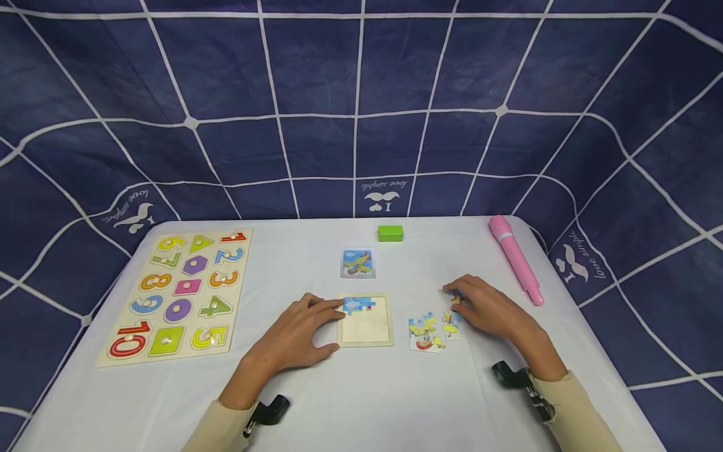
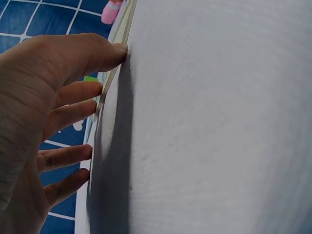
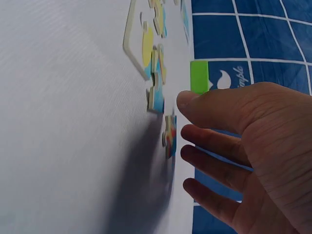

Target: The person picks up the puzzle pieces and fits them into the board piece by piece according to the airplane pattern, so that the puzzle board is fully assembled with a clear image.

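Pale wood puzzle tray (image 1: 367,333) on white table (image 1: 316,408), near the middle, square to the person. Sky pieces (image 1: 358,305) along its far side from the left corner, remaining bed bare. Left hand (image 1: 299,333) at the tray's left rim, fingers extended and apart, thumb by the near left corner. Nothing gripped there, just fingertips against the edge, probably to keep the tray from sliding.

Right hand (image 1: 488,306) beyond the loose pieces, fingers softly bent, gap between thumb and fingertips. Small red-and-blue piece (image 3: 169,137) low on the table at that gap, apparently not pinched; cannot tell about contact. Hand tipped down with thumb on the near side, likely because a flat piece needs picking up by its edges.

Yellow plane pieces (image 1: 426,333) bunched just right of the tray, one more piece (image 1: 450,326) beside them, presumably for short reach. Plane picture card (image 1: 358,263) behind the tray, face up, probably there for easy checking. Green block (image 1: 390,233) farther back, pink stick (image 1: 516,260) slanted at far right, number board (image 1: 183,301) flat at left, all well apart from the hands, presumably for elbow room
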{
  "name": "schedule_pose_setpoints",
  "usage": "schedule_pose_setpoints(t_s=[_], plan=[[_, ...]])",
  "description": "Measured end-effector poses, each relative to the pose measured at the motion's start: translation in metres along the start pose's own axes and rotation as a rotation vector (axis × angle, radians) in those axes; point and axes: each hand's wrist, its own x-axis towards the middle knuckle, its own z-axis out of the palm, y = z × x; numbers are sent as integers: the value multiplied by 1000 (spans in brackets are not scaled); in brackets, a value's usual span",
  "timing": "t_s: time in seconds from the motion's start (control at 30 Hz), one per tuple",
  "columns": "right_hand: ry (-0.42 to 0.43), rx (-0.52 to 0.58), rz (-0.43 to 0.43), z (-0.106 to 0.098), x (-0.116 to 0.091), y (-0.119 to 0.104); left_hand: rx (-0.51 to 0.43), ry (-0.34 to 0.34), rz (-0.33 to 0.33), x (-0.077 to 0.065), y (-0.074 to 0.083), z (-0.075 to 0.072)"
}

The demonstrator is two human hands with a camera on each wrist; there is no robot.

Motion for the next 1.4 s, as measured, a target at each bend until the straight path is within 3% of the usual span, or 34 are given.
schedule_pose_setpoints(t_s=[0.3, 0.93, 1.2, 1.4], plan=[[32, 22, -62, 1, -4, 9, 6, 2, 7, 0, -1, 0], [28, 37, -28, -1, -4, 20, 3, -10, -8, 0, -1, 2], [76, 20, -58, 2, -2, 17, -1, -2, -1, -1, -1, 2], [59, 29, -32, 5, 3, 11, -1, -2, -1, 0, -1, 2]])
